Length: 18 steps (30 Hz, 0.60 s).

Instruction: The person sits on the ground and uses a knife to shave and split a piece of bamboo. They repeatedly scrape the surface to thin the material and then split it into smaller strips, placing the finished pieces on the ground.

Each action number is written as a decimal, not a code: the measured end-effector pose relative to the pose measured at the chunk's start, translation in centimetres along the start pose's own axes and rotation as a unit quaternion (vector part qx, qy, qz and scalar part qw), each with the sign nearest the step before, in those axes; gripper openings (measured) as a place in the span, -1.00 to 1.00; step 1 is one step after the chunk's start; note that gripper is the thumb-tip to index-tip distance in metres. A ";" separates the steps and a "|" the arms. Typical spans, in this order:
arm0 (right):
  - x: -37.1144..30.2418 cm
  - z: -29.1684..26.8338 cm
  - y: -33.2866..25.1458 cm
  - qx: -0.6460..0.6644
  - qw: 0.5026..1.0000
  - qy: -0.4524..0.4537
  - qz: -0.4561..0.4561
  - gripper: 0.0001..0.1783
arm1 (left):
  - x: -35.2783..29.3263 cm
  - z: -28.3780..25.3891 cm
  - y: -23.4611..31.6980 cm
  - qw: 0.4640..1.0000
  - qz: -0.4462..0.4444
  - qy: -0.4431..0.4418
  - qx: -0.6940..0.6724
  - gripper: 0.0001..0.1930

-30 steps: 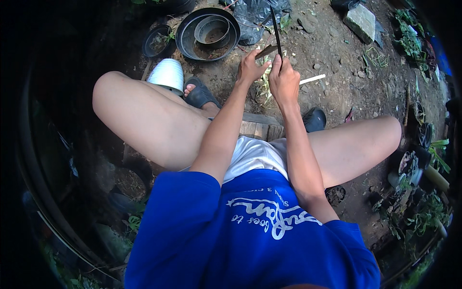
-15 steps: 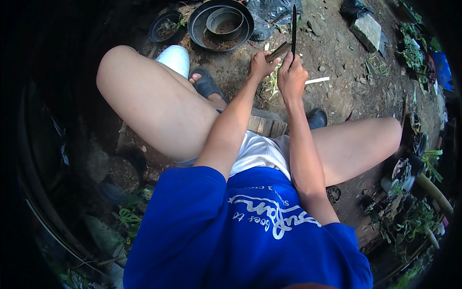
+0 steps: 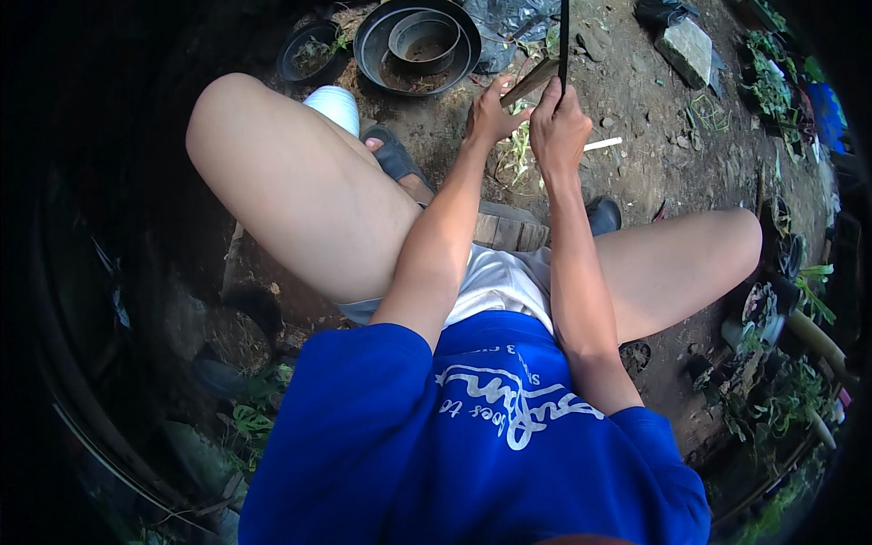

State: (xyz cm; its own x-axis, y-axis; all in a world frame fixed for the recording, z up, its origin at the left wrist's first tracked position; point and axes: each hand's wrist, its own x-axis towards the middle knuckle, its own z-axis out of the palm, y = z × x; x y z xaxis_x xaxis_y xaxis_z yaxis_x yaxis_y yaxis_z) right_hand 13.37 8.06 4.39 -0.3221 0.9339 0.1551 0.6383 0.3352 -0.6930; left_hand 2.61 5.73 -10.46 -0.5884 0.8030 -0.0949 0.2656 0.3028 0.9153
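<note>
My left hand (image 3: 491, 116) is closed around a flat brown strip of wood or bamboo (image 3: 530, 83), which slants up to the right. Beside it, my right hand (image 3: 559, 129) grips a knife whose long dark blade (image 3: 564, 45) points away from me, seen nearly edge-on. The handle is hidden in my fist. The strip's far end lies close to the blade; whether they touch I cannot tell. Pale shavings or plant scraps (image 3: 516, 156) lie on the ground below my hands.
A large black basin (image 3: 363, 45) with a smaller round pan (image 3: 423, 42) inside stands beyond my left hand, a dark pot (image 3: 292, 65) beside it. A stone block (image 3: 686, 53) lies far right, a pale stick (image 3: 602, 143) nearer. My legs flank a wooden seat (image 3: 509, 229).
The knife has shifted slightly right and its blade now reaches the top of the view. The wood strip has turned, showing a lighter, broader face. Both hands keep hold.
</note>
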 end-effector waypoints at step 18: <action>1.0 0.3 -0.3 -0.001 1.000 0.016 -0.017 -0.58 | -2.6 0.4 -3.2 0.995 0.058 0.070 0.044 -0.05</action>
State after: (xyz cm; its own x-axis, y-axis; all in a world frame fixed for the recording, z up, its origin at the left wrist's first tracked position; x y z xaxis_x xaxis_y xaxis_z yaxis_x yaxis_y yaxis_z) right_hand 12.62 8.86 4.54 -0.3218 0.9252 0.2009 0.6279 0.3674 -0.6861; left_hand 3.57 2.86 -13.25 -0.6494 0.7572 0.0699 0.3991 0.2611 0.8790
